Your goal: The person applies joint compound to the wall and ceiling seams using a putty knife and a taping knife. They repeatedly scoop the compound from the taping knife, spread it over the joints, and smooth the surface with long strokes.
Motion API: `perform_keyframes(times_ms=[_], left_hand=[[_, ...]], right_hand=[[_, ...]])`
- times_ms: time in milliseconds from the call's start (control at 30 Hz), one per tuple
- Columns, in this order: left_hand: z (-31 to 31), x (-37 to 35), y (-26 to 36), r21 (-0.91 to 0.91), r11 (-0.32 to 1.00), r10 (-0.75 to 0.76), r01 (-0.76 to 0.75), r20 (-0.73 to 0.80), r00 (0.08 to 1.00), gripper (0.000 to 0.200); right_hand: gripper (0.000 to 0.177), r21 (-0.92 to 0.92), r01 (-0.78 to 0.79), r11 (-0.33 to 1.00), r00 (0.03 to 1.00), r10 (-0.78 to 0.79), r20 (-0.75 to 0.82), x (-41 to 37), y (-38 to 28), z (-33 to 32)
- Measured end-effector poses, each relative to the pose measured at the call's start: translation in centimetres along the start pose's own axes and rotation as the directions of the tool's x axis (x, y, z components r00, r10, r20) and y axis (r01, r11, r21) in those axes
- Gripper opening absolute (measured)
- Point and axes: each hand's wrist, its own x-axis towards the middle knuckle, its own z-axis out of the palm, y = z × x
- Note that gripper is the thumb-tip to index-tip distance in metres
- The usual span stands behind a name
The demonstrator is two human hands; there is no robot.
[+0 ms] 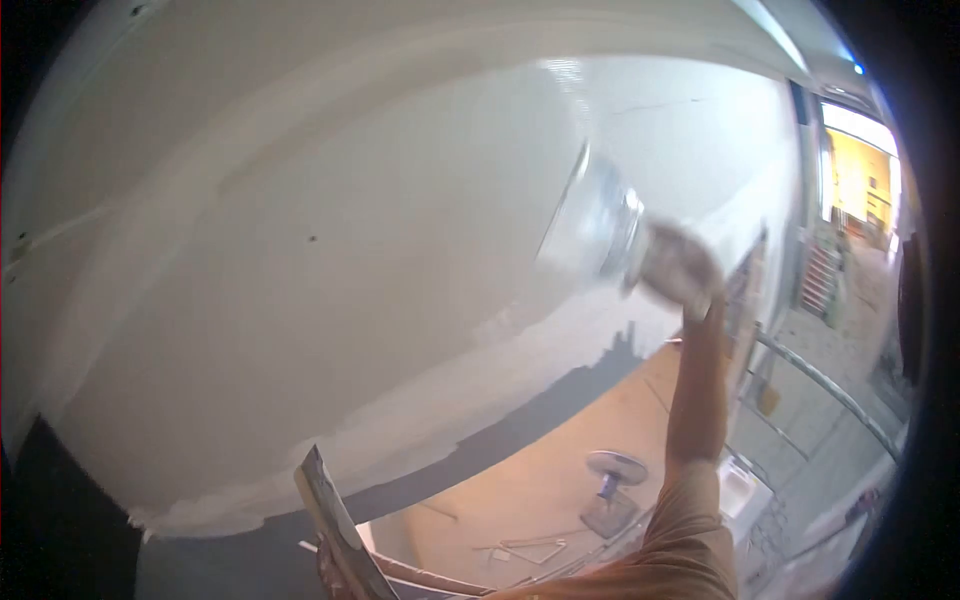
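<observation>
My right hand (682, 268), smeared by motion, is raised at the wall and closed round a wide drywall taping knife (592, 222). The shiny blade reaches left from the hand, lying against or very close to the pale wall surface (400, 260); contact cannot be made out. Low in the view, my left hand (332, 578) is mostly hidden behind a long flat plastering blade (340, 525) that it grips. The blade tilts up to the left, with pale filler along its face. Whitish filler (480, 360) runs as a broad band along the wall's lower part.
Below the wall's grey edge (420, 485) opens a lower space with a pedestal fan (615, 475) on an orange-brown floor. A metal rail (830, 385) crosses at right. Beyond it, a lit doorway (860, 175) and a stack of reddish pieces (818, 280) show.
</observation>
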Motion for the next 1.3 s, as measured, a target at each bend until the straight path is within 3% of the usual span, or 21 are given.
perform_keyframes(times_ms=[33, 100, 133, 200, 267, 333, 400, 533, 567, 600, 633, 667, 700, 767, 867, 900, 933, 967, 1033, 1200, 1300], left_hand=[[0.8, 0.5, -0.9, -0.002, 1.000, -0.025, 0.025, 0.040, 0.999, 0.053], [2.9, 1.5, -2.8, -0.005, 0.996, -0.086, 0.087, 0.117, 0.989, 0.053], [4.1, 2.0, -3.7, -0.002, 0.992, -0.122, 0.124, 0.165, 0.979, 0.052], [7.1, 2.4, -5.8, 0.021, 0.978, -0.204, 0.206, 0.277, 0.939, 0.052], [10.4, 2.3, -7.6, 0.062, 0.956, -0.288, 0.287, 0.393, 0.873, 0.052], [13.5, 1.7, -9.3, 0.108, 0.925, -0.369, 0.364, 0.483, 0.794, 0.052], [15.9, 0.7, -10.5, 0.160, 0.896, -0.430, 0.414, 0.544, 0.720, 0.052], [18.4, -0.7, -11.8, 0.301, 0.832, -0.552, 0.466, 0.538, 0.638, 0.052], [17.6, -0.9, -12.6, 0.316, 0.830, -0.544, 0.460, 0.640, 0.542, 0.050], [17.0, -0.5, -13.3, 0.331, 0.822, -0.536, 0.464, 0.724, 0.434, 0.049], [15.9, 0.5, -14.1, 0.332, 0.777, -0.553, 0.535, 0.766, 0.327, 0.050], [15.7, 1.0, -15.2, 0.322, 0.732, -0.540, 0.600, 0.812, 0.223, 0.052], [16.2, -0.3, -15.2, 0.353, 0.701, -0.574, 0.620, 0.795, 0.197, 0.052], [17.8, -2.0, -13.2, 0.241, 0.777, -0.498, 0.581, 0.801, 0.333, 0.049], [18.2, -2.8, -15.0, 0.237, 0.752, -0.536, 0.615, 0.763, 0.361, 0.049], [18.3, -2.9, -16.0, 0.245, 0.746, -0.547, 0.620, 0.756, 0.360, 0.049], [18.3, -2.9, -17.7, 0.250, 0.779, -0.530, 0.576, 0.753, 0.390, 0.048], [18.3, -3.0, -19.8, 0.250, 0.810, -0.508, 0.530, 0.750, 0.424, 0.047], [18.5, -3.6, -23.8, 0.255, 0.865, -0.468, 0.432, 0.719, 0.513, 0.046], [23.7, -6.8, -29.1, 0.221, 0.937, -0.333, 0.271, 0.799, 0.501, 0.051], [25.8, -8.8, -30.3, 0.224, 0.939, -0.332, 0.260, 0.786, 0.521, 0.051]], right_hand=[[0.064, -0.274, -0.165, 0.947, 0.985, 0.174, 0.008, -4.4, -0.6, 1.0], [0.044, -0.381, -0.303, 0.874, 0.952, 0.298, -0.074, -10.7, 1.2, 5.8], [0.034, -0.518, -0.300, 0.801, 0.952, 0.282, -0.116, -13.1, 2.8, 7.8], [0.046, -0.690, -0.341, 0.638, 0.940, 0.252, -0.231, -18.2, 6.6, 10.5], [0.063, -0.948, -0.049, 0.313, 0.997, -0.034, -0.063, -21.3, 9.5, 14.3], [0.060, -0.999, 0.041, -0.002, 0.999, 0.003, 0.041, -24.7, 12.9, 14.7], [0.068, -0.999, 0.042, 0.012, 0.999, -0.017, 0.042, -26.0, 12.7, 16.0], [0.080, -0.923, -0.328, -0.201, 0.907, 0.206, -0.368, -29.7, 14.1, 14.8], [0.078, -0.904, -0.301, -0.304, 0.936, 0.089, -0.341, -31.5, 14.2, 15.0], [0.086, -0.919, -0.334, -0.209, 0.934, 0.060, -0.353, -33.1, 14.4, 14.3], [0.087, -0.809, -0.586, -0.036, 0.805, 0.084, -0.587, -34.0, 14.2, 14.8], [0.084, -0.831, -0.424, -0.361, 0.891, -0.004, -0.454, -35.6, 14.1, 14.0], [0.081, -0.818, -0.488, -0.305, 0.867, -0.068, -0.493, -38.0, 14.6, 12.9], [0.077, -0.782, -0.571, -0.251, 0.820, -0.126, -0.558, -41.6, 15.7, 12.1], [0.055, -0.791, -0.612, -0.004, 0.737, -0.364, -0.569, -46.2, 15.4, 12.0], [0.045, -0.561, -0.690, 0.458, 0.483, -0.287, -0.827, -47.7, 15.0, 12.5], [0.036, -0.184, -0.573, 0.798, 0.232, -0.057, -0.971, -48.9, 14.8, 13.0], [0.036, -0.174, -0.579, 0.796, 0.230, -0.046, -0.972, -49.1, 14.4, 13.6], [0.030, -0.088, -0.277, 0.957, 0.205, -0.030, -0.978, -48.1, 13.0, 15.4], [0.037, -0.028, -0.289, 0.957, 0.203, 0.033, -0.979, -46.2, 11.7, 17.3], [0.034, -0.001, -0.388, 0.922, 0.315, 0.132, -0.940, -46.9, 12.1, 15.9]])
